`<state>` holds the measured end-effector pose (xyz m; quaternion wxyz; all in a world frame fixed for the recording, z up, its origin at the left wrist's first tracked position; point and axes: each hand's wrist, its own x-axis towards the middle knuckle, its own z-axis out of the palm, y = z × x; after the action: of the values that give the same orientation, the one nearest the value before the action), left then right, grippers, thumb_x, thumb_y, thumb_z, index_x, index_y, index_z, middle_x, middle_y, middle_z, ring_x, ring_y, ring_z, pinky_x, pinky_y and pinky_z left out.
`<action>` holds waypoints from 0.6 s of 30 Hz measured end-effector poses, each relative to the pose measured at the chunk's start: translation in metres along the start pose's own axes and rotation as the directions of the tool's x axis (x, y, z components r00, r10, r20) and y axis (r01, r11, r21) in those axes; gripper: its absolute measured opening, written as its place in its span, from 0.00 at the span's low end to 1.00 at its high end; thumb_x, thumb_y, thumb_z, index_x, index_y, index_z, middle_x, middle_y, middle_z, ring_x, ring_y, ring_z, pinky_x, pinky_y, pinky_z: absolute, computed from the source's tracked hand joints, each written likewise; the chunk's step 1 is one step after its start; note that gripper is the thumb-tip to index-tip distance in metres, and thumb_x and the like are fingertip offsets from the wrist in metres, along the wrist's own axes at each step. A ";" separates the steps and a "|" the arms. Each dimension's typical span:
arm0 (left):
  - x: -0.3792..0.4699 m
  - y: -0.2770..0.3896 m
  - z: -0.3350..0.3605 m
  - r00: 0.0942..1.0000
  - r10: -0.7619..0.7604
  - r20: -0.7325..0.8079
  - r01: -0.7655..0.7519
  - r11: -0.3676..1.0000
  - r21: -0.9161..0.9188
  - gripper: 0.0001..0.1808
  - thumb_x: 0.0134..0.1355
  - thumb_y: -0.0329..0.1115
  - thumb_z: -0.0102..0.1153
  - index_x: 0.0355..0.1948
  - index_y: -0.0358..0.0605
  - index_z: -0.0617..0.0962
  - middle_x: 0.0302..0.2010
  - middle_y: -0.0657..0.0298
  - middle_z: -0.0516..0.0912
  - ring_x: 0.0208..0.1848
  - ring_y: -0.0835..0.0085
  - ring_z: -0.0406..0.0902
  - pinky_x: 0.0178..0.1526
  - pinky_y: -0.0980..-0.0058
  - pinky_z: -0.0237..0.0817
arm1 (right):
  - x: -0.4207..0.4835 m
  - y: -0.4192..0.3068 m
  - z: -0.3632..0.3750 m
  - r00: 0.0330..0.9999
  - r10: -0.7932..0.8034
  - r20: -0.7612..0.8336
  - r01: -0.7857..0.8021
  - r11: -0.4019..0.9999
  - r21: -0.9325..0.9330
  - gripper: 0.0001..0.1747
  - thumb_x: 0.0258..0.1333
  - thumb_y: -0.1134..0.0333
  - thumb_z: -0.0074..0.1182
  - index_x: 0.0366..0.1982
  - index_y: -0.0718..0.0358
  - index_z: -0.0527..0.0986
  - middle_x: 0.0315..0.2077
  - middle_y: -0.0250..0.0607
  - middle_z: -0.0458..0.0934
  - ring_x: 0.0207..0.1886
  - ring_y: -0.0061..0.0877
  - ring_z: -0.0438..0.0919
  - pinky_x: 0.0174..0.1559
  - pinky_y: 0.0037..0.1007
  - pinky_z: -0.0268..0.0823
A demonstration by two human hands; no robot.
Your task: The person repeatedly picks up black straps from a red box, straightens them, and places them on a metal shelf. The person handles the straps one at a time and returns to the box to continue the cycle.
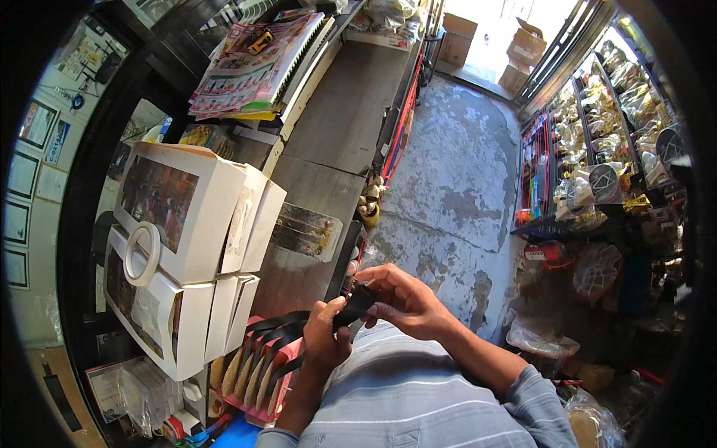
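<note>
Both my hands hold a folded black ribbon or strap (357,307) just in front of my striped shirt. My left hand (327,339) grips it from the left, with the thumb along its upper side. The thumb and fingers of my right hand (408,305) pinch its right end. Several more black ribbons (283,320) run left from my left hand over a pink box (260,411). Inside that box stand several tan, rounded flat pieces (246,375), upright in a row. How the held ribbon joins the others is hidden behind my left hand.
White boxes with clear windows (210,224) stand stacked at left, a roll of tape (141,253) against them. Beyond, magazines (257,67) lie on the grey counter (341,101). Worn floor (448,168) runs toward cardboard boxes (456,39); wall racks of bagged goods (599,123) line the right.
</note>
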<state>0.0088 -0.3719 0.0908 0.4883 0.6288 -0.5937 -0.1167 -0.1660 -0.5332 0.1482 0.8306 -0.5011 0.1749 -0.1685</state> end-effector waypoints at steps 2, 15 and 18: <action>-0.002 0.002 -0.001 1.000 -0.021 -0.017 0.022 0.999 0.039 0.21 0.77 0.36 0.64 0.65 0.38 0.77 0.39 0.52 0.82 0.36 0.53 0.83 0.38 0.59 0.75 | 0.000 0.003 0.000 1.000 0.021 -0.004 -0.021 1.000 -0.007 0.24 0.80 0.76 0.56 0.72 0.67 0.68 0.50 0.42 0.84 0.50 0.23 0.85 0.55 0.32 0.80; 0.010 0.033 -0.021 0.913 -0.362 0.190 0.391 0.909 -0.147 0.15 0.81 0.30 0.59 0.64 0.39 0.78 0.32 0.59 0.86 0.32 0.74 0.86 0.35 0.72 0.77 | 0.002 0.015 0.023 0.956 -0.213 -0.203 0.115 0.905 -0.411 0.14 0.72 0.82 0.60 0.55 0.68 0.76 0.44 0.41 0.84 0.45 0.24 0.87 0.48 0.29 0.83; 0.011 0.036 -0.019 0.919 -0.362 0.153 0.386 0.907 -0.168 0.14 0.82 0.29 0.58 0.64 0.39 0.78 0.32 0.59 0.86 0.32 0.75 0.85 0.35 0.72 0.77 | 0.002 0.012 0.024 0.955 -0.250 -0.160 0.141 0.857 -0.496 0.12 0.68 0.81 0.65 0.50 0.68 0.78 0.42 0.45 0.84 0.43 0.31 0.89 0.46 0.32 0.83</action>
<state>0.0021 -0.3656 0.1320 0.4798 0.6721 -0.4758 -0.3029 -0.1524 -0.5103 0.1473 0.6349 -0.6844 0.2491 -0.2579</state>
